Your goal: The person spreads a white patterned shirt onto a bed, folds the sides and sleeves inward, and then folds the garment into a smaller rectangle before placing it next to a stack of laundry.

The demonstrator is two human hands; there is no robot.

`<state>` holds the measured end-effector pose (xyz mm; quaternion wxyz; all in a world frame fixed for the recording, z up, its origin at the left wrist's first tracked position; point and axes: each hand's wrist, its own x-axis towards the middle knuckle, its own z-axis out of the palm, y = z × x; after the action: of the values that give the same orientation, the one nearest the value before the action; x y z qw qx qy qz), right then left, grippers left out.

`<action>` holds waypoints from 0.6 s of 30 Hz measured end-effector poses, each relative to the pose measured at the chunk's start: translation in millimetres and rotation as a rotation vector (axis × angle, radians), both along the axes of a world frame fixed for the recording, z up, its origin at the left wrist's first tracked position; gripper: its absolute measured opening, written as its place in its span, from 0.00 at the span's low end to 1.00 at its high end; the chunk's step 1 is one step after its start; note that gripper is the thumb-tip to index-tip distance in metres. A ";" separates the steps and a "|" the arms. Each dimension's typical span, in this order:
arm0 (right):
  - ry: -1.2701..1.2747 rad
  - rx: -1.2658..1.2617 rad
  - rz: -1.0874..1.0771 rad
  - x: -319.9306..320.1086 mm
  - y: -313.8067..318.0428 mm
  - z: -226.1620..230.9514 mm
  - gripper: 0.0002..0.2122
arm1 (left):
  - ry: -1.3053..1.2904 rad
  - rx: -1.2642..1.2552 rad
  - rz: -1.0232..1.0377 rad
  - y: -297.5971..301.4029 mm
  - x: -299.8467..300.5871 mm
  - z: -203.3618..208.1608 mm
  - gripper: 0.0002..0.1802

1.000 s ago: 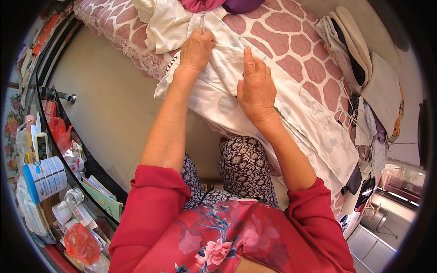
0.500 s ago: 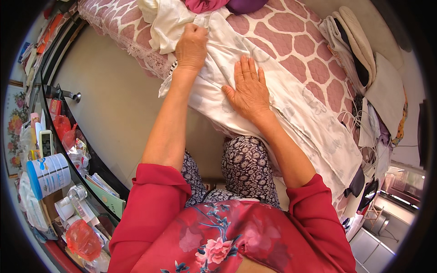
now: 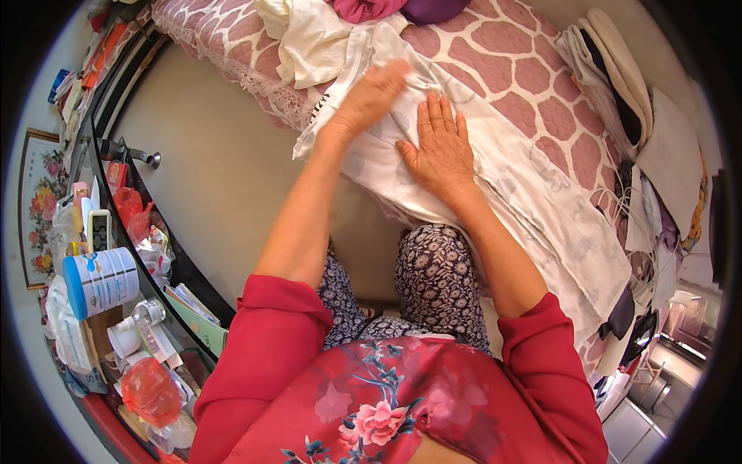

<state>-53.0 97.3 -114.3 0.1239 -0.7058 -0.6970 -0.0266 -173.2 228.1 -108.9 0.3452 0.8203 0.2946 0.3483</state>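
Note:
A long white garment [image 3: 533,224] with faint grey prints lies stretched out along the edge of a bed. My right hand [image 3: 444,151] rests flat on it, palm down, fingers extended. Over the garment's upper end is my left hand [image 3: 377,91], smeared by motion, so its fingers and whether it touches the cloth cannot be made out. A small black-striped patch [image 3: 320,107] shows at the garment's left edge. Above and left of it lies another crumpled cream-white cloth [image 3: 305,48].
The bed has a pink-and-white patterned quilt [image 3: 502,50] with a lace edge. At the left, a glass-edged table holds a blue-and-white can [image 3: 100,283], a red plastic bag [image 3: 151,392] and bottles. Folded bedding [image 3: 610,69] and white cables [image 3: 616,203] are at the right.
My left hand has left its closed hold at the garment's upper end and swept right across the cloth. My right hand stays flat in place on the garment. The view has shifted slightly.

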 end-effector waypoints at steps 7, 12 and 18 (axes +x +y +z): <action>0.010 -0.018 -0.027 3.3 -1.5 -1.0 0.34 | 0.073 0.446 0.415 -10.5 -19.3 21.5 0.22; 0.035 0.033 -0.031 2.0 0.9 -3.7 0.34 | 0.628 0.521 0.119 -43.7 -11.6 -13.0 0.30; 0.016 -0.024 0.036 13.4 -17.8 2.0 0.33 | 0.638 0.461 0.093 -40.9 -12.9 -13.1 0.29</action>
<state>-39.6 79.5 -112.2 0.1213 -0.6948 -0.7088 -0.0104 -186.1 187.2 -122.0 0.0270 0.9290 0.3381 0.1479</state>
